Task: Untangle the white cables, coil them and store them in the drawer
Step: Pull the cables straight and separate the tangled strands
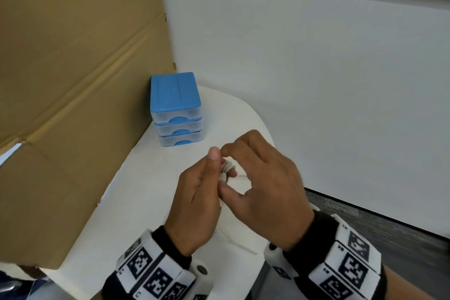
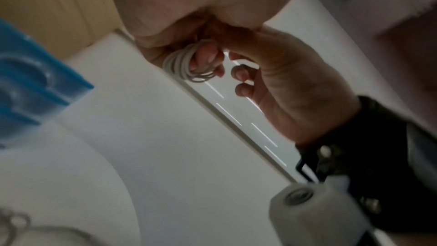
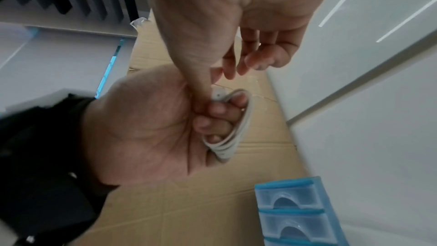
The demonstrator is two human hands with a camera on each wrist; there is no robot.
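Observation:
A white cable coil (image 1: 226,167) sits between both hands above the white table (image 1: 151,202). My left hand (image 1: 220,163) grips it, with the loops wound round its curled fingers (image 2: 182,63). My right hand (image 1: 231,178) closes on the same coil (image 3: 238,130): its thumb (image 3: 201,85) presses in beside the white connector and its index finger curls over the top. A second white cable (image 2: 14,225) lies loose on the table near me, seen as a thin strand (image 1: 239,245) below my hands. The blue three-drawer unit (image 1: 176,109) stands behind, all drawers shut.
A big cardboard box (image 1: 73,80) stands along the left side of the table, touching the drawer unit. A white wall (image 1: 316,80) rises behind and to the right. The table's rounded right edge (image 1: 267,134) drops to grey floor (image 1: 389,226).

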